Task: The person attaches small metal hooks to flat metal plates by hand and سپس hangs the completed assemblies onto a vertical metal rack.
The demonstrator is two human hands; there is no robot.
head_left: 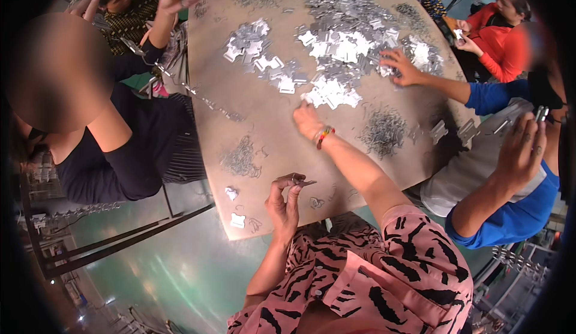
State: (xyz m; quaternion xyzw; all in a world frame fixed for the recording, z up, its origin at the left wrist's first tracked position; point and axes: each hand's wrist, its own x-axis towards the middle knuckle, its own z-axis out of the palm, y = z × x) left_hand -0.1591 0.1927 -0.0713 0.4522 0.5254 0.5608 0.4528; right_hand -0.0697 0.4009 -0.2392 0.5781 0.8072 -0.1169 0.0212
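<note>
My left hand (pixel 283 205) is raised over the near edge of the table, its thumb and fingers pinching a small flat metal plate (pixel 306 183) seen nearly edge-on. Stretched forward, my right hand (pixel 308 121), with a beaded bracelet on the wrist, has its curled fingertips at the near edge of a heap of shiny flat metal plates (pixel 332 92). What lies between those fingertips is too small to make out. Right of that forearm is a pile of small bent wire hooks (pixel 383 133); another loose pile of wire hooks (pixel 241 157) lies to the left.
The brown tabletop (pixel 216 112) carries more plates (pixel 249 41) at the left. A co-worker's hand (pixel 403 67) reaches into the heap from the right. At the left, another person holds a chain of linked plates (pixel 174 80) trailing onto the table. Two single plates (pixel 237 220) lie near the front corner.
</note>
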